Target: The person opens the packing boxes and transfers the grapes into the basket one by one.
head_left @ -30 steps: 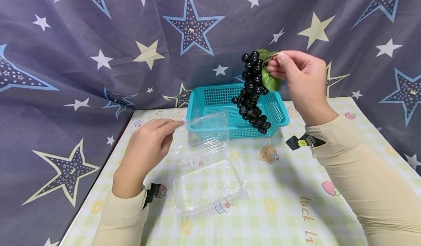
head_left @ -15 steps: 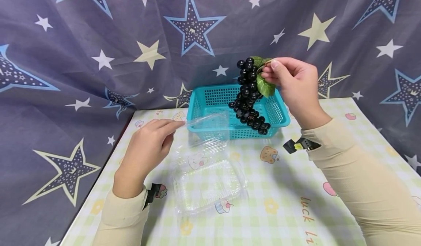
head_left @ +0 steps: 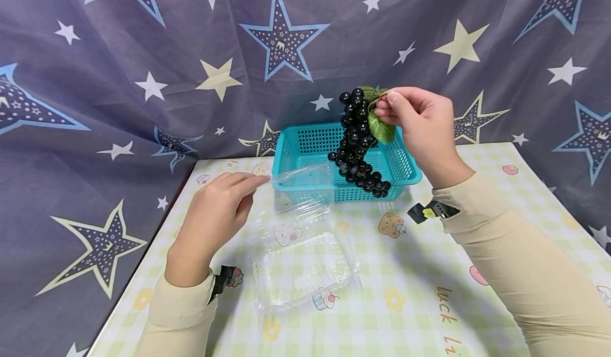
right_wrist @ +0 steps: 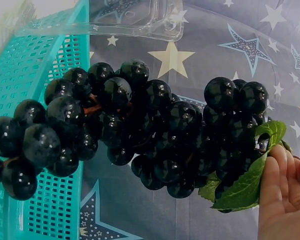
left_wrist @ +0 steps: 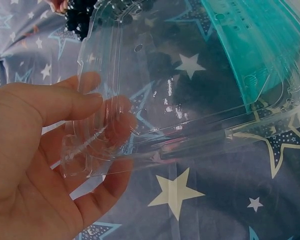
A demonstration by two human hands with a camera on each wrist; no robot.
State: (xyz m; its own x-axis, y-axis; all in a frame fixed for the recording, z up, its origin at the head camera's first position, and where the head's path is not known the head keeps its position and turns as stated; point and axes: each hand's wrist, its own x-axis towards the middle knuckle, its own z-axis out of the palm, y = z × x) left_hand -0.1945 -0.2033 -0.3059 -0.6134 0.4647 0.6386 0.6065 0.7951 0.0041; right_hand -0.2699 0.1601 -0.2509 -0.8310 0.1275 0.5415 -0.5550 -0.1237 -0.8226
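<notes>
My right hand [head_left: 422, 126] pinches the stem of a bunch of black grapes [head_left: 355, 129], which hangs in front of and over the teal basket. Green leaves [right_wrist: 247, 185] sit beside the fingertips in the right wrist view. With thumb and fingers, my left hand [left_wrist: 54, 145] holds the edge of a clear plastic lid [left_wrist: 155, 95], raised from its box. The lid's see-through box [head_left: 305, 267] lies on the table with nothing in it. In the head view the lid overlaps the basket's front left corner.
The teal perforated basket [head_left: 305, 184] stands at the back of the table, against a star-patterned curtain [head_left: 167, 38]. A checked tablecloth [head_left: 372, 314] with printed cakes and flowers covers the table.
My right hand has moved left and slightly down with the grapes, bringing the bunch nearer the lid. The left hand and the plastic box stay where they were.
</notes>
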